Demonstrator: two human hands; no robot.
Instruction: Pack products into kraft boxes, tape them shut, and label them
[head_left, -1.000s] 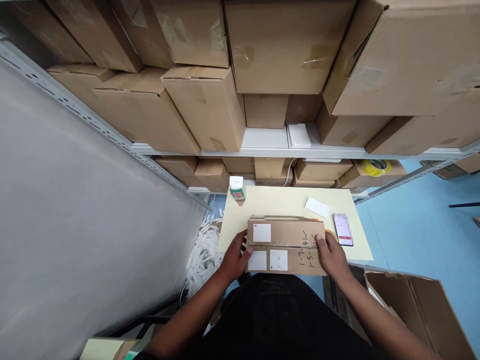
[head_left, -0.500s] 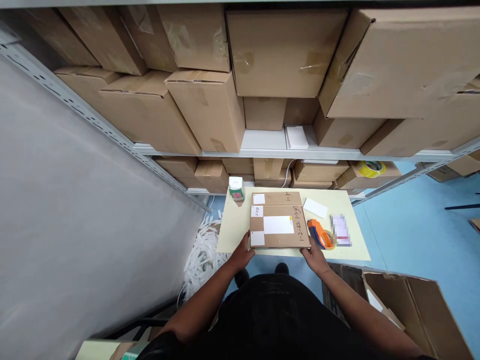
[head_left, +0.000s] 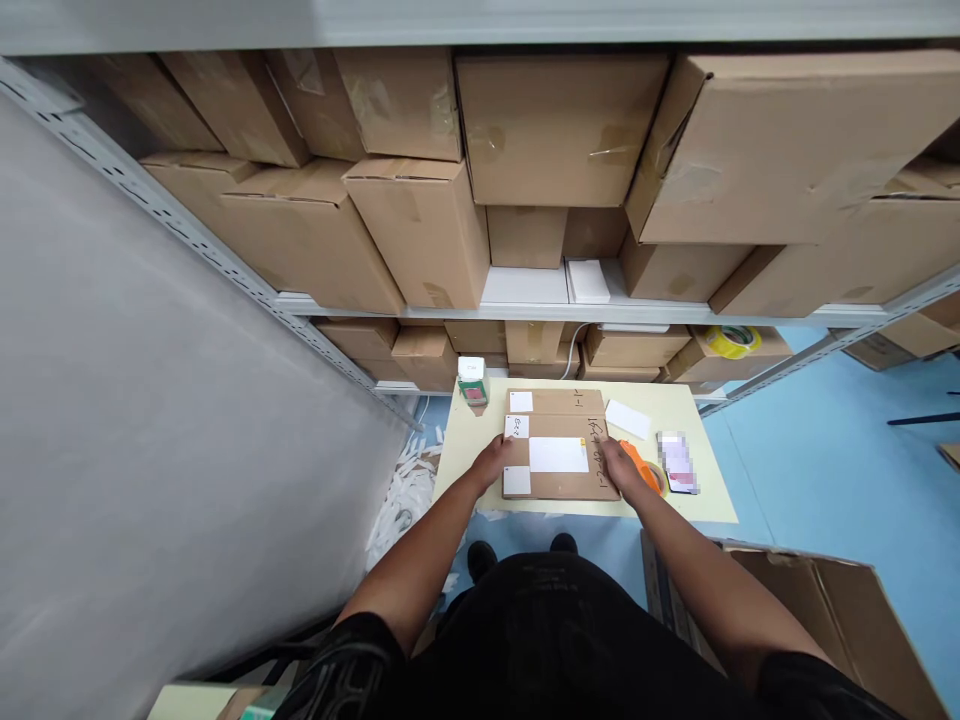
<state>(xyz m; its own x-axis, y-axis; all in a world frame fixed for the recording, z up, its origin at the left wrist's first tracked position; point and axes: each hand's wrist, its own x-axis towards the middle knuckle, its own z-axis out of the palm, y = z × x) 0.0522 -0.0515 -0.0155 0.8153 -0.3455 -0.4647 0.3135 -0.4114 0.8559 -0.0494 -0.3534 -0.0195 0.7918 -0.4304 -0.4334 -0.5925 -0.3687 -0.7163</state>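
A flat brown cardboard box lies near the front edge of the small pale yellow table. White labels and black handwriting mark its top; a large blank white label sits in the middle. My left hand is closed on the box's left side, thumb over the top. On the right side, my right hand grips it in the same way, fingers partly hidden. Just beyond my right hand is an orange tape dispenser, partly covered by it. A white slab and a phone-like item, its face blurred, lie farther right.
A small green-and-white box stands at the table's back left. Shelves behind hold several cardboard cartons and a yellow tape roll. White paper scraps cover the floor at left. An open carton stands at lower right.
Both hands have shifted from the box's front corners up along its left and right sides. The box's front edge now lies flatter on the table. The camera view has tilted slightly.
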